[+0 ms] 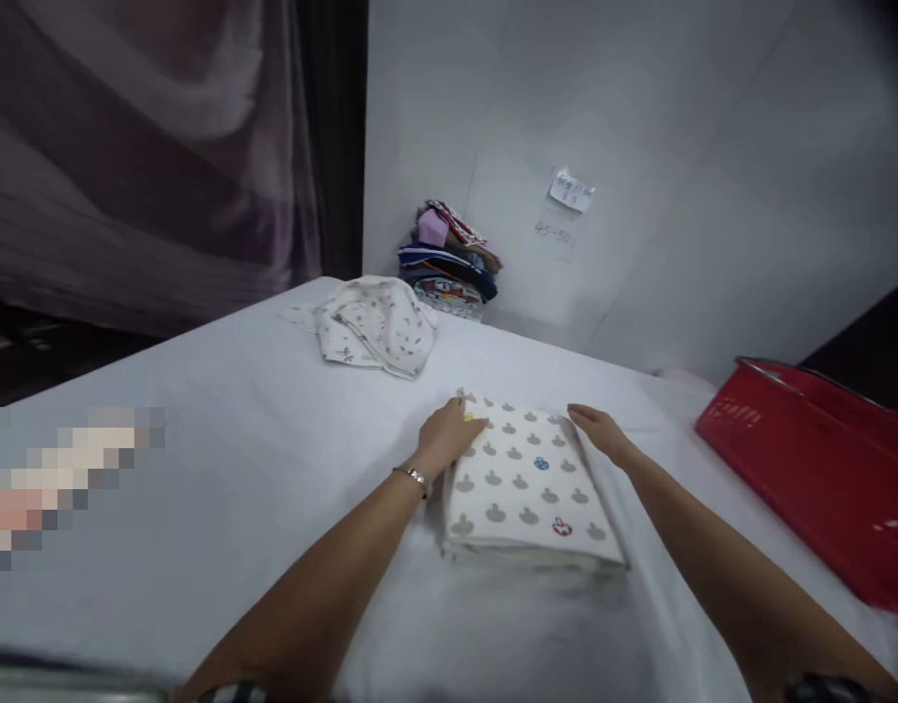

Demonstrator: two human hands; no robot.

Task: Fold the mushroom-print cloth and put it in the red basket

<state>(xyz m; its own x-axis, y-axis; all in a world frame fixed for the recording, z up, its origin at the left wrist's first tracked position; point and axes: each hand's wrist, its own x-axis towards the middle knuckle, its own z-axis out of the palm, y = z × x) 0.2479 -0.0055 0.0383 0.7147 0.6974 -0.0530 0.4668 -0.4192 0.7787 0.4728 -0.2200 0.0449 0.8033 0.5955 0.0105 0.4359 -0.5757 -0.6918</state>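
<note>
A folded white cloth (526, 478) with grey, blue, red and yellow mushroom-like prints lies flat on the white-covered table (222, 459). My left hand (447, 434) rests at its upper left edge, the thumb lying over the top of the cloth and the fingers along the side. Against the upper right edge is my right hand (601, 430), its fingers stretched out beside the cloth. Neither hand lifts it. The cloth's layers show along the near edge. A bracelet circles my left wrist.
A crumpled white printed cloth (380, 327) lies farther back, with a stack of folded clothes (449, 259) behind it by the wall. A red basket (822, 469) stands at the right. Paper labels (572, 191) hang on the wall. A pixelated patch covers something at the left.
</note>
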